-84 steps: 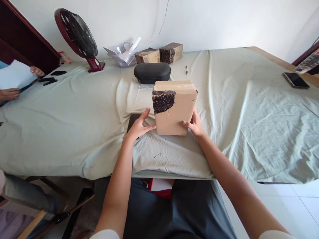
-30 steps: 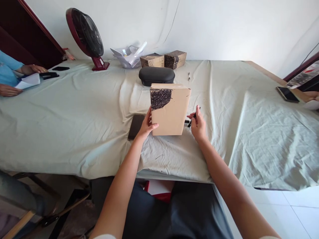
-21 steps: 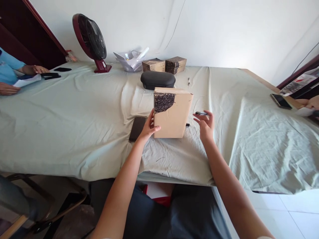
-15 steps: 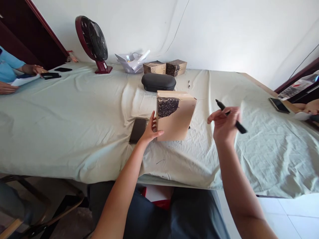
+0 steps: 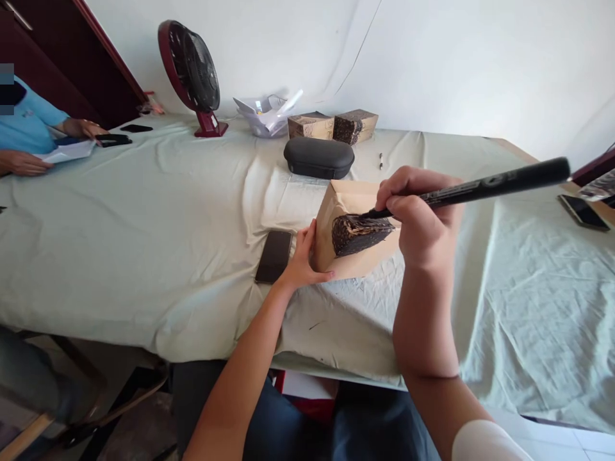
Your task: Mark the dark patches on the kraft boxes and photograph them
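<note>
A brown cardboard box stands tilted on the cloth, with a black scribbled patch across its edge. My left hand grips the box's left side, thumb on the front and fingers around the back. In my right hand is a black marker, held between thumb and fingers. The marker's tip meets the upper part of the dark patch. My right hand hides the box's right end. A dark phone lies just left of my left hand.
Behind the box are a black zip case, two scribbled cardboard boxes, a plastic basket and a fan. A small pen lies at right. Another phone rests far right. A person holds papers at far left.
My right hand has moved left from beside the box, bringing the marker onto it. The box has turned and tipped in my left hand, so the patched edge now faces me.
</note>
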A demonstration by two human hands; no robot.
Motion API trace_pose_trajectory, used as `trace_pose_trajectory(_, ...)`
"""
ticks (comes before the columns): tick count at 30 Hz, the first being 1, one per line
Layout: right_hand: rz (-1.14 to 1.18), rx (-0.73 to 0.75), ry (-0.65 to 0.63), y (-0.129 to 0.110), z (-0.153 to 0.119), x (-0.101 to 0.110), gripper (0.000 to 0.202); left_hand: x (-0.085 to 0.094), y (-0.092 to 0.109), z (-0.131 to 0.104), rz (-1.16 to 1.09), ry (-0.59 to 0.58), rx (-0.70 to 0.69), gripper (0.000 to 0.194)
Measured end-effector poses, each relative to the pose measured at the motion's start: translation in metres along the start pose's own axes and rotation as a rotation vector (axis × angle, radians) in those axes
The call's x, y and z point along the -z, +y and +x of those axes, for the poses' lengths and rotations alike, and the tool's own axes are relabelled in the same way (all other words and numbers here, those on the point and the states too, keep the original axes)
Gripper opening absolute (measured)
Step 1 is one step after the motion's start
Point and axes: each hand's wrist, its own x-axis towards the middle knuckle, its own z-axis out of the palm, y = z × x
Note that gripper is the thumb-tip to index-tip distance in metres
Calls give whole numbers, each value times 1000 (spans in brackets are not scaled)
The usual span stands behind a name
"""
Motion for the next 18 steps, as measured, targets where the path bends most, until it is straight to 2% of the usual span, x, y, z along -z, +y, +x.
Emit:
trace_pose_trajectory(3, -28, -54, -64, 1, 1, 6, 19, -1, 2, 1, 7, -6, -7, 150)
trace_pose_trajectory(7, -169, -58, -75, -7, 0, 11, 28, -2, 3, 2, 15, 24, -18, 148)
trace_pose_trajectory(14, -344, -52, -181, -28, -7, 10, 19, 0, 7, 2, 48, 58, -35, 148)
trace_pose_trajectory(18, -346, -88, -174, -29, -8, 14, 20, 0, 6, 2, 37, 51, -46, 148)
